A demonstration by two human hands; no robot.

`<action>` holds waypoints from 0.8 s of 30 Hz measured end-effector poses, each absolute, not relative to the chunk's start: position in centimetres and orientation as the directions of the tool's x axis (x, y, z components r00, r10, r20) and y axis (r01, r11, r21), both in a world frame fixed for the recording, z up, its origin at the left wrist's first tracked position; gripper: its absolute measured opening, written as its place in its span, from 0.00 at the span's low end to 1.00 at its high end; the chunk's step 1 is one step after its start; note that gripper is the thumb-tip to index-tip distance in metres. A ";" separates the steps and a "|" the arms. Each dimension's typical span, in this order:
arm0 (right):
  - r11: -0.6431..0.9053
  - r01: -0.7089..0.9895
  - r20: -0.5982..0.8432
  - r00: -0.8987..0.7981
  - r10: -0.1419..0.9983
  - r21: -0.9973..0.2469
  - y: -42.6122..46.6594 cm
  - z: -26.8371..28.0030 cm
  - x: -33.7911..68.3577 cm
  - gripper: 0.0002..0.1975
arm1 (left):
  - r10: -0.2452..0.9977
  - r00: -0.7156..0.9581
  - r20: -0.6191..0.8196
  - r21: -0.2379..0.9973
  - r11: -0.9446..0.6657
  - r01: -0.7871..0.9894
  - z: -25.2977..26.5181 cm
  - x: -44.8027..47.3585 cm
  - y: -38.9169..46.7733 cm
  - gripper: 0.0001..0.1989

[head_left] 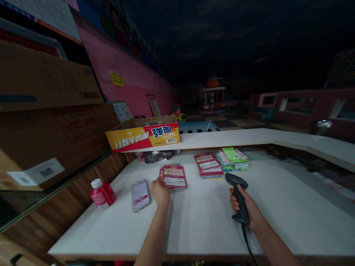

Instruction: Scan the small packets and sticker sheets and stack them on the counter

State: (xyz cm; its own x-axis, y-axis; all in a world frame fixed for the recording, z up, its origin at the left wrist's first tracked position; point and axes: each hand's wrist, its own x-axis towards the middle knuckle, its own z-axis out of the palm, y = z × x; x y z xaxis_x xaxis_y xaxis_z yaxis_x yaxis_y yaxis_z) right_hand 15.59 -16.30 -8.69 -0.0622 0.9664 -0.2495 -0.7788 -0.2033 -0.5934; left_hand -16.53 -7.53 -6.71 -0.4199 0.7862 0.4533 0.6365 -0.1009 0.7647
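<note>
My left hand grips the left edge of a red card packet with a printed label and barcode, low over the white counter. My right hand is wrapped round the handle of a black barcode scanner, whose head points left and whose cord runs down past the counter's front edge. Just behind the scanner lies a stack of similar red packets. Beside that stack sits a pile of green and pink packets. A phone lies left of my left hand, its screen partly blurred out.
A red bottle with a white cap stands at the counter's left. A yellow and red open carton rests on the raised ledge at the back. Large cardboard boxes are stacked on the left. A black plastic bag lies under the ledge.
</note>
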 end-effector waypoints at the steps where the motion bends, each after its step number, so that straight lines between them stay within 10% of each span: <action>1: -0.201 -0.782 -0.252 -0.059 0.966 -0.590 -16.3 -8.8 15.6 0.19 | 0.750 -0.435 0.499 0.673 -0.020 0.739 -6.4 -16.4 -8.0 0.20; 7: -0.210 -0.777 -0.255 -0.066 0.965 -0.593 -16.0 -9.3 15.7 0.20 | 0.901 0.012 0.433 0.257 -0.136 0.957 -6.3 -14.4 -9.8 0.14; 24: -0.224 -0.810 -0.258 -0.093 0.962 -0.542 -15.9 -9.3 16.0 0.19 | 0.893 -0.088 0.441 0.176 0.010 0.984 -7.7 -14.5 -8.9 0.17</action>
State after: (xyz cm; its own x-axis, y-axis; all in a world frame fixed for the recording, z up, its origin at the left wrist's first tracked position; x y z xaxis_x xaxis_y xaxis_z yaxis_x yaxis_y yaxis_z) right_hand 16.05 -15.92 -9.29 -0.0933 0.9616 -0.2583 -0.8096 -0.2242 -0.5425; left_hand -14.47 -8.86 -7.71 -0.0884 0.8929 0.4415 0.9844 0.0105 0.1758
